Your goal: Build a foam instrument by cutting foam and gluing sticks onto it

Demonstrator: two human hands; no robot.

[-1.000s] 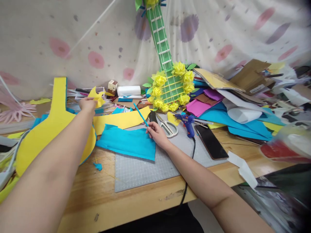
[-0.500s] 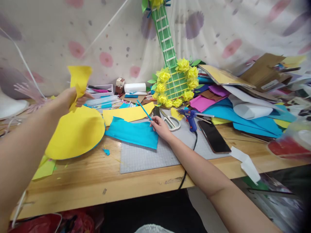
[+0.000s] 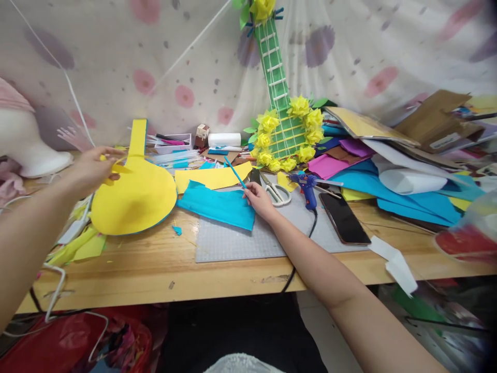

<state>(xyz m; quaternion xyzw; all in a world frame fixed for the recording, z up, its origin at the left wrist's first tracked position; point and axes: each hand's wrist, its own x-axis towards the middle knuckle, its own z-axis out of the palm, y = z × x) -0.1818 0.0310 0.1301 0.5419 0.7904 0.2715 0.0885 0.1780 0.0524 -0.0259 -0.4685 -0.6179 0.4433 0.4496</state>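
Note:
My left hand [image 3: 101, 165] is at the left, above the edge of a yellow guitar-shaped cutout [image 3: 135, 199] with a blue underside. Its fingers are bent around a small piece of yellow paper [image 3: 121, 169], partly hidden by the hand. My right hand [image 3: 258, 199] pinches a thin blue paper stick [image 3: 234, 171], tilted up to the left. Under that hand lies a sheet of blue paper [image 3: 217, 204], resting partly on a grey cutting mat [image 3: 225, 246]. A yellow paper strip [image 3: 212, 177] lies behind the blue sheet. Scissors [image 3: 280, 194] are just right of my right hand.
A blue glue gun [image 3: 308, 191] and a black phone [image 3: 345, 218] lie right of the scissors. A green guitar [image 3: 277, 77] with yellow paper flowers leans at the back. Coloured paper [image 3: 411, 191] is piled at right, near a clear container [image 3: 466, 233].
My left hand has moved left and down from the cutout's neck, which now shows fully. My right hand still holds the blue stick. The view has shifted slightly.

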